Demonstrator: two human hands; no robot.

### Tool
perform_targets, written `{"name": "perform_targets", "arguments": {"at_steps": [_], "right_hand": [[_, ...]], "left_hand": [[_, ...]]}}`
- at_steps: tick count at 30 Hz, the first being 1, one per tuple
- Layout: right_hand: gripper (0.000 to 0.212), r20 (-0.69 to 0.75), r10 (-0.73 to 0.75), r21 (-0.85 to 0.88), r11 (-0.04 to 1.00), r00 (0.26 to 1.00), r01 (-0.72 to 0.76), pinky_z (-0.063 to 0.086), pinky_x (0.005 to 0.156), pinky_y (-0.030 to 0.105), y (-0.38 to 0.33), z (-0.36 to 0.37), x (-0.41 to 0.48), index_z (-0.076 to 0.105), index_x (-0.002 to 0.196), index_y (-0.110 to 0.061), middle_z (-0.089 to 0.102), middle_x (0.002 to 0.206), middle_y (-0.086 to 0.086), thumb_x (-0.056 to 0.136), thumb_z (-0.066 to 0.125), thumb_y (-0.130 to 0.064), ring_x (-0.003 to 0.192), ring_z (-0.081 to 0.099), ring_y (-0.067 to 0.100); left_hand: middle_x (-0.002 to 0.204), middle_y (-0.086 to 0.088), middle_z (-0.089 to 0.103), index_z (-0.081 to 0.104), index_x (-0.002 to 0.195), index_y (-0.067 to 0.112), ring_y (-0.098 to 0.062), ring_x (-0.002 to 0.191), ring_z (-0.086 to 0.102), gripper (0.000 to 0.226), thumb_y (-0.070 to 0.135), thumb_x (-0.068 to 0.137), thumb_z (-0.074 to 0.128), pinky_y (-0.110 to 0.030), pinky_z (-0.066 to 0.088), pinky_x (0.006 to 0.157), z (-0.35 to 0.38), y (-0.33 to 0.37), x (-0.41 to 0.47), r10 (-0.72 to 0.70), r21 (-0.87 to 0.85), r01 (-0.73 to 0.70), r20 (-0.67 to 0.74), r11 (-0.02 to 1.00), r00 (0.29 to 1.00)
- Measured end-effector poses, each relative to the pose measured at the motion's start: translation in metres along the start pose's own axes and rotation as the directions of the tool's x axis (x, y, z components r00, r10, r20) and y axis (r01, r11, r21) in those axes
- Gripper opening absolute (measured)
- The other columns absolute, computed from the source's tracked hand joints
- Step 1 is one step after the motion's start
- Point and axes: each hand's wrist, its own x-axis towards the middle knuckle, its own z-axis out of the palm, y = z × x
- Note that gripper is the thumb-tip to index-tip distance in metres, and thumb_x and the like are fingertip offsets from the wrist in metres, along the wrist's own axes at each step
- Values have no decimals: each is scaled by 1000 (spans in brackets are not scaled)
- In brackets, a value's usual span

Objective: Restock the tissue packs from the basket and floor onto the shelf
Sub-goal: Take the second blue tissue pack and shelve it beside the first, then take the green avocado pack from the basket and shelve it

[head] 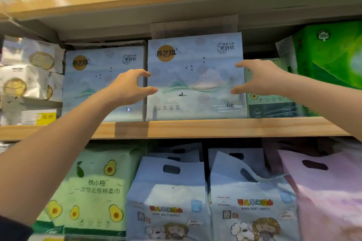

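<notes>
A pale blue tissue pack (195,76) with a mountain and boat print stands upright on the wooden shelf (195,128), at the middle. A second, identical pack (94,84) stands to its left, set slightly further back. My left hand (127,86) is at the middle pack's left edge, with curled fingers and thumb spread apart. At the pack's right edge my right hand (260,78) mirrors it, fingertips on or just off the front face. Neither hand wraps around the pack. No basket or floor is in view.
White round-label packs (29,76) fill the shelf's left end, above a yellow price tag (47,117). Green avocado-print packs (270,100) and a bright green box (333,55) stand on the right. The shelf below holds avocado cotton towels (94,188), baby wipes bags (170,197) and a pink bag (329,191).
</notes>
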Motion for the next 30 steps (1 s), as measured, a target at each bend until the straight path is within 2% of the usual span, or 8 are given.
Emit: {"name": "perform_targets", "arguments": {"at_steps": [2,8,14,17,21,25,29,30], "right_hand": [[76,-8,1,-13,1000,1000,-1,40,90,38,-8,-7,-14,32,140,-19,35,144,12,76,69,-36,127,39,30],[67,-15,0,-25,1000,1000,0,39,91,36,-22,-29,-71,38,136,-18,47,135,14,78,67,-35,116,48,32],[63,73,-10,-37,999,997,13,41,95,37,-29,-35,-150,41,134,-19,53,130,13,78,67,-32,116,51,30],[63,138,-8,26,1000,990,5,41,94,37,-24,-30,-195,41,133,-20,53,130,10,78,67,-30,116,51,27],[62,195,12,84,996,981,-29,42,93,38,-21,-22,-255,43,133,-16,55,128,13,77,69,-27,114,52,29],[61,287,47,173,980,957,-100,39,93,31,-24,-15,-329,42,134,-17,52,132,10,79,68,-24,117,50,25],[67,419,75,181,970,905,-165,41,94,34,-21,-9,-411,42,133,-18,54,129,9,74,63,-41,119,50,26],[66,443,95,180,965,891,-193,41,95,33,-20,-7,-431,41,133,-17,53,131,9,76,64,-38,119,50,26]], "left_hand": [[147,-4,37,39,137,18,-24,132,39,56,35,87,58,-41,34,106,-7,3,-13,27,12,-27,15,1000,1000],[145,-7,39,34,139,18,-28,128,42,55,32,90,54,-45,37,103,-24,6,-67,71,1,-71,68,997,995],[145,-6,39,31,141,18,-27,127,44,57,29,90,54,-42,38,103,-18,10,-136,77,-90,-67,112,994,991],[145,-5,39,34,140,16,-23,131,39,56,25,89,56,-37,32,107,-12,16,-180,85,-143,-63,155,988,984],[145,-5,38,34,140,16,-22,132,36,53,24,91,53,-33,30,106,3,25,-248,11,-181,32,232,983,973],[144,-4,40,36,139,15,-19,133,35,52,24,91,53,-29,28,106,27,32,-329,-36,-228,111,309,967,950],[141,-7,42,38,137,12,-23,130,40,52,23,89,56,-27,31,102,51,43,-417,-87,-260,221,442,940,893],[141,-8,43,39,136,12,-23,128,42,52,22,89,56,-26,32,100,54,46,-437,-94,-258,242,478,936,874]]}}
